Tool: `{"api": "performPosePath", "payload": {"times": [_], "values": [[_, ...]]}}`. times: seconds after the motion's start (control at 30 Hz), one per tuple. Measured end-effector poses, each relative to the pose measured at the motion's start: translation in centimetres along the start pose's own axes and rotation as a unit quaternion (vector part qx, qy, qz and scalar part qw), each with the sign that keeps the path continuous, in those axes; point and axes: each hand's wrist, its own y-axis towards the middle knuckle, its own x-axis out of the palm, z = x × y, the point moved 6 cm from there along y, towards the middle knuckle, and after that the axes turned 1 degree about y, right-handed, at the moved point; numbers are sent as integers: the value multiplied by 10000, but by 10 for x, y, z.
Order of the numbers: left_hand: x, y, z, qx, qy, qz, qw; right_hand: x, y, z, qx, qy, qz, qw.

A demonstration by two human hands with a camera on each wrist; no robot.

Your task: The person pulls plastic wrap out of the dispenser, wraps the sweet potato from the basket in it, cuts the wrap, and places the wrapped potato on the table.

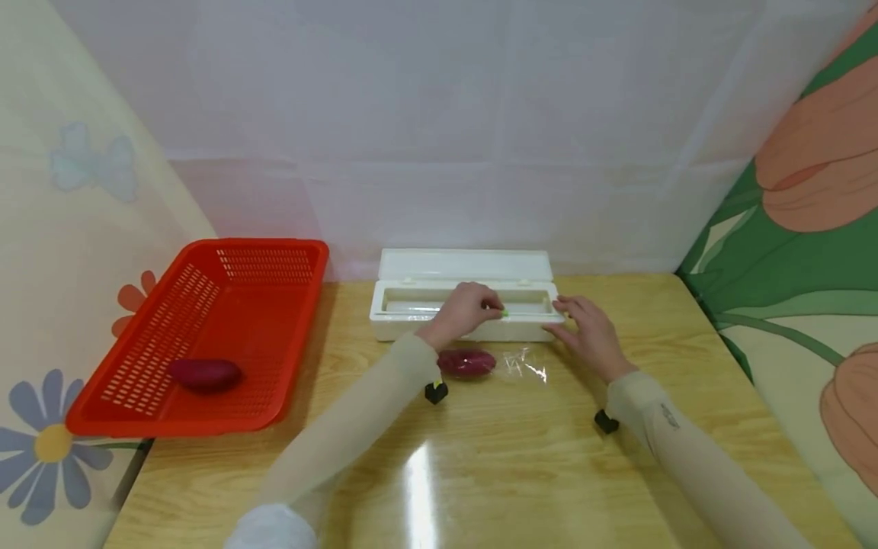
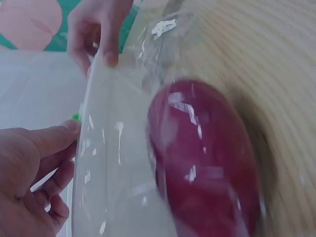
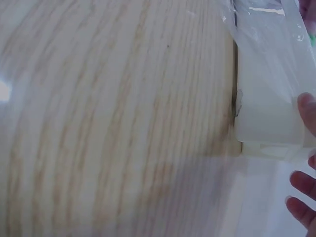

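A white cling film box (image 1: 462, 329) lies along the back of the table with its lid (image 1: 465, 264) raised. My left hand (image 1: 469, 309) pinches the small green slider (image 1: 504, 313) of the cutter on the box's front rim, thumb against forefinger. At the box's right end my right hand (image 1: 591, 335) grips the corner, thumb on the front face and fingers over the end. Clear film (image 2: 118, 143) hangs down the front of the box and drapes over a purple oblong vegetable (image 2: 207, 148) lying on the table just before it.
To the left stands a red plastic basket (image 1: 302, 335) with a second purple vegetable (image 1: 205, 374) in it. A white cloth (image 1: 425, 137) hangs behind the wooden table (image 1: 521, 473), and flower-patterned cloths flank both sides.
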Motion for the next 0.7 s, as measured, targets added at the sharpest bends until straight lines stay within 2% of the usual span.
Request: {"api": "performPosePath", "payload": {"times": [0.17, 0.3, 0.4, 0.53, 0.7], "values": [[-21, -22, -23, -95, 45, 125, 9999, 1, 1, -3, -30, -2, 33, 10000], [-41, -42, -39, -231, 238, 223, 9992, 3, 1, -3, 58, 77, -86, 9999], [-55, -55, -49, -278, 216, 277, 9990, 4, 0, -3, 139, 78, -145, 9998], [-73, -67, -59, -261, 210, 222, 9992, 2, -1, -2, 252, 37, -163, 9995], [-87, -75, -72, -335, 271, 14, 9991, 0, 0, -3, 284, 39, -258, 9993]]}}
